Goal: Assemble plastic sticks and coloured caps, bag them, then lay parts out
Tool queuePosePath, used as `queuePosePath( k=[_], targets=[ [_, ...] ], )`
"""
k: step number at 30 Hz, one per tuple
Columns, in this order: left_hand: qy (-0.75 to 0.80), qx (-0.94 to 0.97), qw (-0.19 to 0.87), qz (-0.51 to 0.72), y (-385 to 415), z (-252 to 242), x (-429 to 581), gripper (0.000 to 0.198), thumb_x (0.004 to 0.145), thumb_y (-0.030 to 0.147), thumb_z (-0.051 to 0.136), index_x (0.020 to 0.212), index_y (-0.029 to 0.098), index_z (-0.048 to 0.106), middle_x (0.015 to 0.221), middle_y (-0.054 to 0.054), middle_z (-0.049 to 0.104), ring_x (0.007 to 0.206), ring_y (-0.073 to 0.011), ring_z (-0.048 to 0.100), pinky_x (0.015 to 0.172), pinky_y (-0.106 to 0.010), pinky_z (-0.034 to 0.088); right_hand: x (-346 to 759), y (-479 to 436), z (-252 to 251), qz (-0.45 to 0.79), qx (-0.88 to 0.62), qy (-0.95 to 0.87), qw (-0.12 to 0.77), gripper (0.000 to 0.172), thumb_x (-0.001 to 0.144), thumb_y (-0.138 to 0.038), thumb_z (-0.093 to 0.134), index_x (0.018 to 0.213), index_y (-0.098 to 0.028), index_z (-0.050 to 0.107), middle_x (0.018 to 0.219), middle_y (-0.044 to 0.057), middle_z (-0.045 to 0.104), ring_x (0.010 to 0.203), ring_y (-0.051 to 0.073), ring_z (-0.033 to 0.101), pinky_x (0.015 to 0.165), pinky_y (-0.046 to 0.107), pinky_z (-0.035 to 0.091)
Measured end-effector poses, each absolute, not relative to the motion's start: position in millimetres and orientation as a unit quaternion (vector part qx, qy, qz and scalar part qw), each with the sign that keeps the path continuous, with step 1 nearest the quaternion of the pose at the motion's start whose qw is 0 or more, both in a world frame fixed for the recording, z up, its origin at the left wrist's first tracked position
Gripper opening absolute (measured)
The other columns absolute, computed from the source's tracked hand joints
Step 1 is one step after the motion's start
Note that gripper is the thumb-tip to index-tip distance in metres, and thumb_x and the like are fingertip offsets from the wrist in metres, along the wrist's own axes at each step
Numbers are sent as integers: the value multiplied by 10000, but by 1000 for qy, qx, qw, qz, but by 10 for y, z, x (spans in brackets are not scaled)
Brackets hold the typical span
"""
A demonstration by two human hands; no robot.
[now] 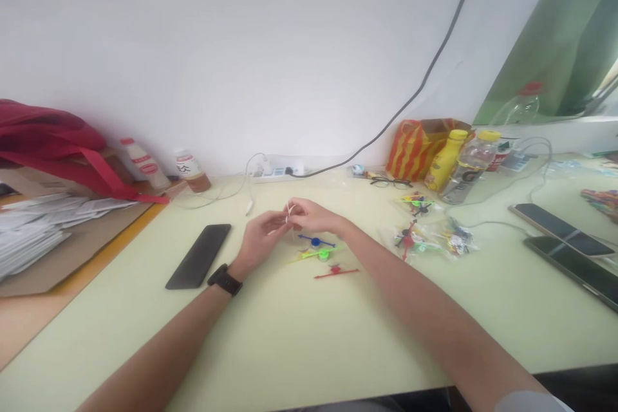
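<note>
Over the middle of the table, my left hand and my right hand meet, fingertips pinched together on a small, thin white plastic piece. Its exact shape is partly hidden by the fingers. Just right of and below my hands lie small plastic arrow spinners: a blue one, a green one with a yellow arrow piece beside it, and a red one. A dark watch is on my left wrist.
Left of my hands lies a black phone. Clear bags of similar pieces lie to the right, near two more phones. Bottles, a striped bag, eyeglasses and a power strip line the wall; papers are far left.
</note>
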State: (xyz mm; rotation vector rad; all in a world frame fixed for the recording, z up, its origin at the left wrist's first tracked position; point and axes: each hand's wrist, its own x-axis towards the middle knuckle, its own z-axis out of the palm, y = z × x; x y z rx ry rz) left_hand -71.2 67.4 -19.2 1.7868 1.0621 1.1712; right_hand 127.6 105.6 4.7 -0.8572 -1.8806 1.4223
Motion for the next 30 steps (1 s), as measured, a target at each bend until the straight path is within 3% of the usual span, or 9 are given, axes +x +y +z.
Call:
queuePosePath(
  k=[5, 10, 13, 17, 19, 23, 26, 30],
  targets=[
    [424, 724, 298, 456, 616, -133, -639, 426, 865, 576, 740, 1065, 201, 717, 1045, -95, 781, 957, -258, 758, 930, -415, 621, 1312, 987, 147, 513, -325, -740, 289, 153, 903, -193, 554, 1054, -218, 546, 780, -37, 631, 709, 129, 626, 689, 234, 517],
    [429, 739, 282, 436, 545, -79, -606, 357, 905, 551, 689, 1004, 208, 696, 976, -77, 777, 905, -238, 750, 877, -385, 620, 1330, 949, 231, 332, -424, -810, 232, 165, 953, -224, 466, 1062, -199, 588, 989, 31, 705, 876, 164, 632, 729, 249, 473],
    [449, 736, 281, 421, 565, -93, -632, 359, 852, 558, 734, 890, 209, 656, 903, -69, 770, 847, -231, 745, 839, -378, 621, 1414, 962, 253, 290, -468, -812, 195, 165, 885, -188, 570, 1040, -179, 627, 1046, 90, 711, 920, 217, 643, 746, 287, 465],
    [474, 754, 255, 376, 630, -129, -673, 356, 797, 542, 781, 852, 219, 644, 948, -67, 785, 862, -237, 728, 848, -381, 588, 1551, 944, 346, 236, -503, -820, 139, 217, 795, -166, 689, 1010, -179, 662, 1139, 154, 703, 1000, 282, 653, 752, 314, 458],
    [489, 764, 229, 353, 654, -138, -686, 347, 784, 531, 792, 842, 224, 642, 959, -57, 788, 839, -231, 706, 816, -367, 565, 1576, 914, 410, 234, -499, -827, 107, 175, 784, -205, 720, 955, -191, 686, 1103, 138, 724, 944, 274, 667, 714, 312, 459],
    [520, 774, 167, 322, 677, -137, -716, 360, 767, 543, 794, 821, 222, 638, 823, -34, 748, 724, -212, 644, 695, -338, 521, 1558, 852, 492, 278, -463, -842, 17, 156, 644, -194, 827, 745, -212, 709, 793, 42, 741, 661, 204, 644, 580, 284, 428],
    [513, 774, 180, 325, 679, -128, -744, 347, 800, 548, 760, 845, 220, 655, 826, -45, 747, 769, -227, 677, 720, -339, 544, 1554, 843, 511, 290, -454, -843, 18, 159, 628, -102, 772, 723, -209, 704, 767, 29, 741, 652, 189, 641, 574, 273, 416],
    [500, 783, 172, 326, 687, -124, -780, 282, 877, 511, 685, 901, 232, 717, 930, -65, 781, 877, -256, 725, 820, -366, 569, 1594, 897, 508, 307, -459, -830, 77, 86, 718, -140, 704, 769, -195, 661, 818, 52, 756, 724, 196, 669, 587, 263, 427]
  ],
)
